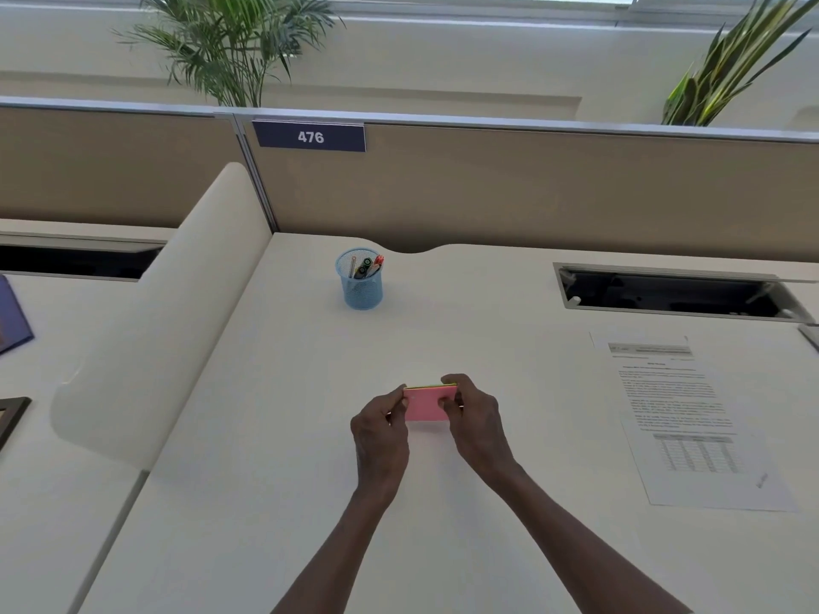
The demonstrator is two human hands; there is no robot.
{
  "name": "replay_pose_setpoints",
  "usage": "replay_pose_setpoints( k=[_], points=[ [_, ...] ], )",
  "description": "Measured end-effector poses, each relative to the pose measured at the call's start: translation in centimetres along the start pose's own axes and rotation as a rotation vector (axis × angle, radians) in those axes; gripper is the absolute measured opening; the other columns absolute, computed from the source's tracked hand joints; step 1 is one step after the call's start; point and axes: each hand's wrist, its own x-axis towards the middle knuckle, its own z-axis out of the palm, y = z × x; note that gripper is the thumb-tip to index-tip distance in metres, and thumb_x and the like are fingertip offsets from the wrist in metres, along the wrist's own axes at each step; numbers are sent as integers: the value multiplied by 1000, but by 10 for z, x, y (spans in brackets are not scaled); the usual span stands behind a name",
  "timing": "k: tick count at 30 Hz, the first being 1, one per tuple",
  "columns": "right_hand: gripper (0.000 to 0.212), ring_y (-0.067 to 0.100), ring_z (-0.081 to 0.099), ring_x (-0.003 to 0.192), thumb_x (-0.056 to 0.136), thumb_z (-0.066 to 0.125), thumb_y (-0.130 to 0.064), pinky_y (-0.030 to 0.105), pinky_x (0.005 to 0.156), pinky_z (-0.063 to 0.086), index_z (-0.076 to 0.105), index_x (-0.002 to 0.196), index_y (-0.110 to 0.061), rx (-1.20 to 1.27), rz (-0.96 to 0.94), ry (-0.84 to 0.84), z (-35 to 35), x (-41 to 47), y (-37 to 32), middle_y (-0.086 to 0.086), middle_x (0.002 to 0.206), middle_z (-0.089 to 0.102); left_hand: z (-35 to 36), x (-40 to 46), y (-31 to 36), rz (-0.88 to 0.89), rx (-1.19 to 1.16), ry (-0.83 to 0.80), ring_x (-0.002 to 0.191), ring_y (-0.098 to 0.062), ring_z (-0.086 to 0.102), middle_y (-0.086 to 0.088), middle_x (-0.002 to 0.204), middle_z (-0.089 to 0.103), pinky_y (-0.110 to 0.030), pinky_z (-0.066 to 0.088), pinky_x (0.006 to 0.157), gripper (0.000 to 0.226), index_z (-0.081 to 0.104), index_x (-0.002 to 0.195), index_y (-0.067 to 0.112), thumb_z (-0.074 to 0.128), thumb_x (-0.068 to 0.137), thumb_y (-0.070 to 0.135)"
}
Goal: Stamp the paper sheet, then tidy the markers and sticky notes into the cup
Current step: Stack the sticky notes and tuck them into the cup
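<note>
Sticky notes (427,404): pink-topped pad, held above desk middle | markers (367,267): upright in blue mesh cup (360,285), near back edge | paper sheet (691,418): printed, flat by right edge

You're at an office cubicle, a pale desk (274,436) fenced by tan partition panels (532,192), a numbered plate reading 476 (310,136) upper left of centre, a mesh pen cup (360,285) behind, a printed sheet (682,418) at right, potted plants (230,46) along the top.

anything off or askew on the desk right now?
Nothing serious. The paper sheet lies slightly skewed to the desk edge at the right. The blue mesh cup stands upright with markers inside; both hands, left hand and right hand, hold the sticky notes.
</note>
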Motion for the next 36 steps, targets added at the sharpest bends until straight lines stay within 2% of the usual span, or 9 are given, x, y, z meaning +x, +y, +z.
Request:
replay_pose_setpoints(
  k=[5,12,17,22,25,29,31,34,36],
  points=[
    [14,16,52,65,92,52,-8,30,56,40,55,94,-22,-59,-14,-71,1,1,5,4,74,62,0,0,-6,27,33,-4,89,-9,67,4,99,74,-16,51,77,23,74,109,13,62,91,3],
    [28,16,62,99,91,60,-17,30,87,49,65,118,-16,-259,-237,-40,-8,22,-11,-2,111,69,-4,12,-5,116,57,12,76,-2,65,6,87,73,-6,44,69,22,77,100,10,65,87,-4],
    [25,24,60,78,90,48,-15,42,69,50,72,89,-10,-504,-433,-195,-17,55,-43,7,82,67,-11,46,1,207,90,2,82,-8,68,2,93,75,-4,44,74,24,76,101,9,64,87,-5],
    [28,22,66,71,85,52,-6,37,64,54,77,96,-14,-526,-511,-234,-19,95,-72,6,81,75,-18,86,14,262,56,-70,82,5,64,13,90,70,-10,47,70,27,76,102,14,62,87,-4],
    [31,21,65,67,79,54,2,35,62,53,79,89,-12,-511,-451,-205,-22,122,-86,6,79,75,-15,111,19,237,32,-46,89,-9,69,4,99,73,-24,55,77,25,74,106,11,69,85,1],
    [33,22,58,63,72,48,7,27,56,43,77,82,-5,-426,-297,-71,-28,155,-102,8,70,68,-10,142,17,190,79,58,95,-18,64,-9,111,66,-31,58,76,47,62,120,6,79,76,0],
    [30,30,59,60,67,45,6,32,51,46,74,75,-1,-361,-235,0,-31,170,-110,11,64,63,-8,158,15,162,125,106,105,-22,58,-9,119,57,-38,56,83,63,51,128,8,80,72,-1],
    [27,40,62,65,57,40,-3,39,45,48,65,66,3,-308,-209,71,-32,196,-117,25,65,61,-7,182,10,113,180,98,129,-26,43,-11,139,42,-33,41,105,91,30,144,8,82,70,4],
    [28,41,66,69,56,40,-6,42,44,49,64,67,5,-265,-172,96,-29,215,-121,28,70,61,-5,197,8,102,203,57,141,-27,27,-11,152,30,-25,25,109,107,16,151,8,84,69,8]
  ],
)
